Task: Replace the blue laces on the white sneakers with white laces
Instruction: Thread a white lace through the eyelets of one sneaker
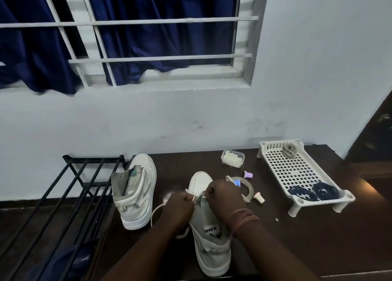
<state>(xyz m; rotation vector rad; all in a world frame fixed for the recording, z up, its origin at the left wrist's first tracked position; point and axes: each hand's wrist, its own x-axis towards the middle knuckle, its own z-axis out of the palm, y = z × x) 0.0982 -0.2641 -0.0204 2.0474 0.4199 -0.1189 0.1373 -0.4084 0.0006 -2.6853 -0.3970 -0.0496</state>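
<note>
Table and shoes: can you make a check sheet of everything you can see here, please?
Surface: dark wooden table against a pale wall.
Job's things: near sneaker under both hands, white lace looping out on its left; second sneaker stands unlaced beside it; blue laces bundled in the white tray, with a grey bundle at its far end.
Clutter: small lidded box, small caps, tape ring.
Hands: left hand and right hand both pinch lace over the eyelets.
Cables: nothing seen.
Surroundings: black rack, barred window, blue curtains.
</note>
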